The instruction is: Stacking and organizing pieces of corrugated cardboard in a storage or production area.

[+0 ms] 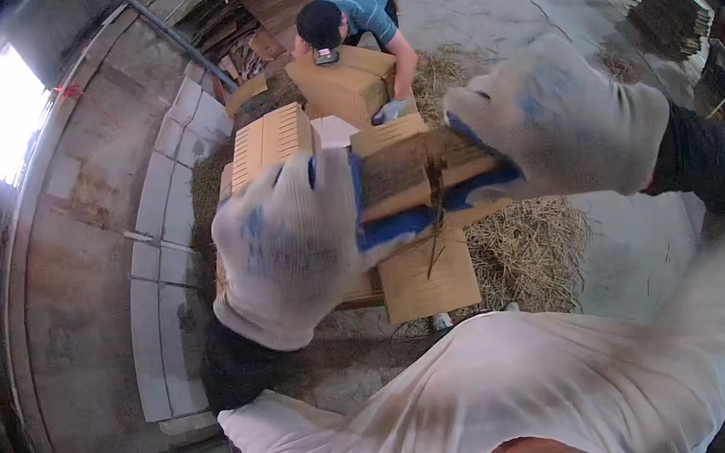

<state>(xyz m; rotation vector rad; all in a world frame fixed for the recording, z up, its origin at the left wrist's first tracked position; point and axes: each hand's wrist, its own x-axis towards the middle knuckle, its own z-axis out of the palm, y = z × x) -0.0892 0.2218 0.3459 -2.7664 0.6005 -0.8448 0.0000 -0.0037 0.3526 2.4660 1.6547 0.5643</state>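
Both my hands, in white knit gloves with blue palms, are raised in front of me. My left hand (291, 235) closes round the left end of a short brown block-like piece (401, 175), and my right hand (558, 125) grips its right end. It looks like a bundle of cardboard strips with a dark band about its middle, but blur hides the exact kind. A thin dark strand dangles beneath it. Below lie an open cardboard box flap (428, 282) and a slotted cardboard stack (273, 142), close to my left hand.
Across from me a person in a blue shirt and dark cap (320, 25) bends over a large cardboard box (341, 84), one gloved hand near its side. Loose straw-like strips (528, 251) heap on the floor. A tiled wall strip (161, 319) runs at left; flat stacked sheets (671, 12) stand far right.
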